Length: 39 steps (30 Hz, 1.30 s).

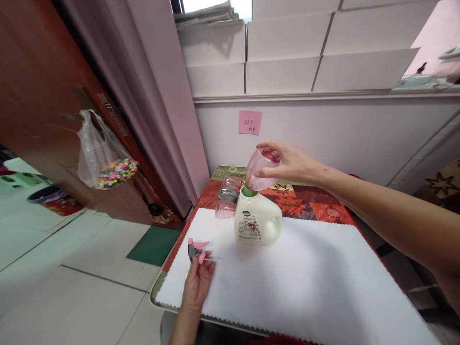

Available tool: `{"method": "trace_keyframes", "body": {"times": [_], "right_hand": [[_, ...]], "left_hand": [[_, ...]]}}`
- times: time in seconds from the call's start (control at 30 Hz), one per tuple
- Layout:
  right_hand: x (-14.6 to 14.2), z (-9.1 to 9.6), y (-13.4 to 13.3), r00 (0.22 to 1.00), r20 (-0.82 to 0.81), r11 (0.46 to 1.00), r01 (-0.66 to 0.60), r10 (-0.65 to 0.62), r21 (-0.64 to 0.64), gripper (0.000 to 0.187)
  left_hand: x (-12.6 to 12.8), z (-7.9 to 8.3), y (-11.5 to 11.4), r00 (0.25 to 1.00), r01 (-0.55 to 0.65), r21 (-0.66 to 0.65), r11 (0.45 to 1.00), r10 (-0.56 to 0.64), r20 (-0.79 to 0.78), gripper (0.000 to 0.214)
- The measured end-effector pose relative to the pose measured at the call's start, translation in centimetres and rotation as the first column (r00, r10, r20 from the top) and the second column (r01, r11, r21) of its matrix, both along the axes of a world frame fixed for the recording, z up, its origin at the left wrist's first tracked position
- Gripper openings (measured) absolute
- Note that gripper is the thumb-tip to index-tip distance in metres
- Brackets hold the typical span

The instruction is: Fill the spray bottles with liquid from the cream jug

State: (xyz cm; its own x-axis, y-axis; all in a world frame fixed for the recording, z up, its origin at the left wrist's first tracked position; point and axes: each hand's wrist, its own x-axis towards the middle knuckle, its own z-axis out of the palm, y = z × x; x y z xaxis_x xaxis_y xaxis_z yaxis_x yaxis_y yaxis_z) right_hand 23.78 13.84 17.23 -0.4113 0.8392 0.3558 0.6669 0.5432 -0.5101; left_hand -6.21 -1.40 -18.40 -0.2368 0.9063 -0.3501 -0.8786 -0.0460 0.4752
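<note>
My right hand (293, 164) grips a translucent pink spray bottle (256, 168) with no sprayer on it. The bottle is tipped, its base up, its lower end at the green neck (247, 191) of a cream jug (257, 225); I cannot tell whether liquid is flowing. The jug stands upright, with a handle on its right and a printed label in front. Lower left, my left hand (198, 283) is closed on a pink and black trigger sprayer head (194, 251), whose thin tube points right.
A clear plastic bottle with a pink part (225, 208) is left of the jug. A green cap (232, 169) stands at the table's far edge. White scalloped cloth (302, 282) covers the red patterned table (212, 194). A bag of colourful pieces (108, 160) hangs from the door handle.
</note>
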Motion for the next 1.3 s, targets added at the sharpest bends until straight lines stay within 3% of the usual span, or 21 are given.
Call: {"method": "trace_keyframes", "body": {"times": [0.63,0.73,0.83,0.93,1.03,1.1,1.2,1.27,1.3], "right_hand": [[0.1,0.1,0.1,1.000,-0.009,1.000,0.008,-0.008,-0.002,0.073],[0.8,-0.4,0.1,0.998,-0.066,0.999,0.018,-0.020,-0.031,0.074],[2.3,-2.0,-0.1,0.970,-0.237,0.994,0.028,-0.053,-0.107,0.071],[3.7,-5.1,-0.4,0.865,-0.481,0.961,0.007,-0.144,-0.275,0.064],[4.3,-8.9,-1.0,0.651,-0.700,0.882,-0.098,-0.294,-0.461,0.054],[4.3,-11.2,-1.7,0.495,-0.782,0.804,-0.243,-0.378,-0.543,0.049],[4.1,-14.0,-3.8,0.274,-0.848,0.734,-0.425,-0.453,-0.530,0.039],[3.9,-15.5,-6.0,0.150,-0.871,0.752,-0.452,-0.467,-0.481,0.038],[3.9,-16.3,-7.2,0.128,-0.876,0.760,-0.448,-0.466,-0.470,0.039]], "left_hand": [[-0.2,-0.3,0.1,1.000,0.009,0.001,1.000,-0.009,-0.008,0.014],[-0.1,-0.1,0.0,1.000,0.009,0.005,1.000,-0.009,-0.013,0.015],[0.1,0.4,-0.1,1.000,0.014,0.005,1.000,-0.014,-0.012,0.016],[0.2,1.1,-0.2,1.000,0.019,-0.009,1.000,-0.020,-0.005,0.019],[0.3,2.4,0.2,1.000,0.015,-0.022,1.000,-0.014,0.007,0.025],[0.5,3.8,0.9,1.000,0.008,-0.025,1.000,-0.008,0.010,0.028],[1.0,7.1,2.3,1.000,-0.012,0.000,1.000,0.012,0.009,0.026],[1.6,10.1,3.2,0.999,-0.042,0.045,0.998,0.042,0.002,0.022],[2.0,11.8,3.6,0.998,-0.065,0.072,0.995,0.066,-0.006,0.020]]}}
